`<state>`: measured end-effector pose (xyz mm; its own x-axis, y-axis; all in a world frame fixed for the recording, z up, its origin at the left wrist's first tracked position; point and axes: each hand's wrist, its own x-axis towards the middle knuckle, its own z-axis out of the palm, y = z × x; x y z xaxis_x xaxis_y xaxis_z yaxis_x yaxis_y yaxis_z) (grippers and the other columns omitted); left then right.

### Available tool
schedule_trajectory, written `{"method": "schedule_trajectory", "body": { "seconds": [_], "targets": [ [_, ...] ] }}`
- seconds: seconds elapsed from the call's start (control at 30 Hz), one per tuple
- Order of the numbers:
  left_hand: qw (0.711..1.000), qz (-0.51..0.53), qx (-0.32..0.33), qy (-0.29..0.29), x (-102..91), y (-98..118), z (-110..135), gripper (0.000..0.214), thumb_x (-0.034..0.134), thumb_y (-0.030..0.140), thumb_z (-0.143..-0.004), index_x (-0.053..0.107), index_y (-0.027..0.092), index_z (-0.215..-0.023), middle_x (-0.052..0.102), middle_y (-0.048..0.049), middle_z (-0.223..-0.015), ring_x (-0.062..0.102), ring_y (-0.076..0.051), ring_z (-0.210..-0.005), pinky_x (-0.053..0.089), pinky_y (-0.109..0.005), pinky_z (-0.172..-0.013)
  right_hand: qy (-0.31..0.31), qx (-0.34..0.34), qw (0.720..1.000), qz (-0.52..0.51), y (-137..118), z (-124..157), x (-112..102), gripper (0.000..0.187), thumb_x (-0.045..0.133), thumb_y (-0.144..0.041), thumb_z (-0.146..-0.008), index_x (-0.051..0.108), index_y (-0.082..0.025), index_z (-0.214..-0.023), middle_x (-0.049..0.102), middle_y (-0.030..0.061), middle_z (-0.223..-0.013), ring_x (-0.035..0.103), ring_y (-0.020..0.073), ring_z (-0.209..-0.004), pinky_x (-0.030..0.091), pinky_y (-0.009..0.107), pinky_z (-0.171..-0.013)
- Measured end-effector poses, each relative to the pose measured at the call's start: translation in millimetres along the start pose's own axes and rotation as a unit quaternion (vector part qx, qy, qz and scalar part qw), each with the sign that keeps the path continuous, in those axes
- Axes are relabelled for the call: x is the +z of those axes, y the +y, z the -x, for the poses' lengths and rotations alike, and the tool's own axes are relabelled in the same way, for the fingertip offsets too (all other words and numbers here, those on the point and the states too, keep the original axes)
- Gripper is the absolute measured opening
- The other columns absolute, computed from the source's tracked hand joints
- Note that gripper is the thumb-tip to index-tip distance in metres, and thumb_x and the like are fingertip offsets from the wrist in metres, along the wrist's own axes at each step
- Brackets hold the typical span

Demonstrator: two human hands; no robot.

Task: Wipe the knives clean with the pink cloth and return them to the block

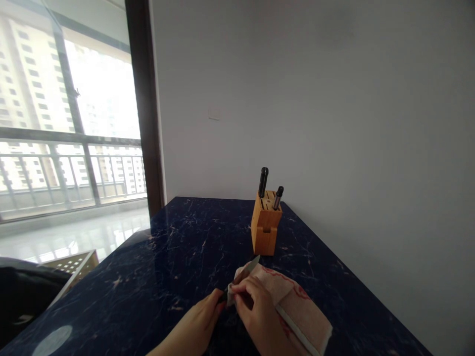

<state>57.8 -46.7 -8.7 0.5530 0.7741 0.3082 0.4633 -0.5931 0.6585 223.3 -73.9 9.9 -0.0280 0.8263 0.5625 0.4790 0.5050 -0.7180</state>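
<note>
A knife [253,264] with a dark handle points away from me, up and to the right, just short of the knife block. My left hand [203,312] is closed around its handle. A pink towel [302,309] with a red pattern and a pale edge lies beneath and to the right of the blade. With my right hand [256,304] I pinch a fold of this towel against the knife, near where blade and handle meet. The lower part of the blade is partly hidden by my fingers and the cloth.
Beyond my hands stands a wooden knife block [265,232] holding a black-handled knife [263,182] and another dark-handled tool [278,198]. The dark blue marbled table [178,257] runs up to a grey wall. A chair-like frame [81,269] with a black item is at the left.
</note>
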Motion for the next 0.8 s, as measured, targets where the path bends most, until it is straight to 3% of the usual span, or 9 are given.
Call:
{"method": "schedule_trajectory", "body": {
  "seconds": [0.13, 0.3, 0.37, 0.6, 0.8],
  "targets": [
    [1.000, 0.003, -0.011, -0.014, -3.4, 3.9, 0.0, 0.021, 0.033, 0.025, -0.091, 0.053, 0.021, -0.096, 0.067, -0.0027, -0.091, 0.061, -0.015, -0.081, 0.045, -0.021, -0.075, 0.050, 0.017, 0.999, -0.006, 6.0, -8.8, -8.5, 0.013, 0.048, -0.011, -0.075, 0.059, -0.019, -0.076, 0.062, 0.0040, -0.082, 0.058, 0.0170, -0.081, 0.046, 0.029, -0.074],
    [1.000, 0.005, -0.013, -0.024, -5.6, 6.1, 1.1, 0.022, 0.033, 0.025, -0.091, 0.054, 0.021, -0.097, 0.067, -0.0021, -0.087, 0.061, -0.014, -0.077, 0.044, -0.020, -0.071, 0.111, 0.086, 0.990, 0.026, 9.8, -20.5, -31.1, 0.009, 0.050, -0.019, -0.076, 0.058, -0.020, -0.078, 0.065, 0.0033, -0.078, 0.061, 0.0182, -0.074, 0.048, 0.029, -0.070],
    [1.000, 0.000, -0.005, -0.014, -4.3, 4.2, 1.4, 0.021, 0.034, 0.025, -0.091, 0.054, 0.022, -0.096, 0.067, -0.0022, -0.089, 0.061, -0.014, -0.077, 0.044, -0.019, -0.071, 0.113, 0.092, 0.989, 0.034, 9.8, -21.0, -32.9, 0.009, 0.050, -0.020, -0.077, 0.058, -0.020, -0.078, 0.065, 0.0033, -0.078, 0.061, 0.0183, -0.074, 0.048, 0.029, -0.069],
    [1.000, -0.019, -0.010, -0.011, 0.5, -1.9, 2.6, 0.022, 0.033, 0.024, -0.090, 0.055, 0.023, -0.092, 0.068, -0.0008, -0.086, 0.062, -0.015, -0.074, 0.046, -0.020, -0.069, 0.063, -0.002, 0.997, 0.040, 14.3, -14.8, -12.0, 0.009, 0.048, -0.015, -0.075, 0.056, -0.020, -0.073, 0.062, 0.0028, -0.077, 0.059, 0.0156, -0.075, 0.047, 0.027, -0.069],
    [0.999, -0.033, -0.002, -0.012, 2.2, -5.4, 4.8, 0.022, 0.036, 0.026, -0.090, 0.054, 0.024, -0.101, 0.068, -0.0023, -0.095, 0.063, -0.017, -0.083, 0.046, -0.020, -0.073, 0.123, 0.091, 0.987, 0.046, 26.7, -25.2, -37.3, 0.009, 0.052, -0.028, -0.077, 0.058, -0.020, -0.077, 0.065, 0.0038, -0.076, 0.060, 0.0184, -0.072, 0.048, 0.030, -0.068]
  ]
}}
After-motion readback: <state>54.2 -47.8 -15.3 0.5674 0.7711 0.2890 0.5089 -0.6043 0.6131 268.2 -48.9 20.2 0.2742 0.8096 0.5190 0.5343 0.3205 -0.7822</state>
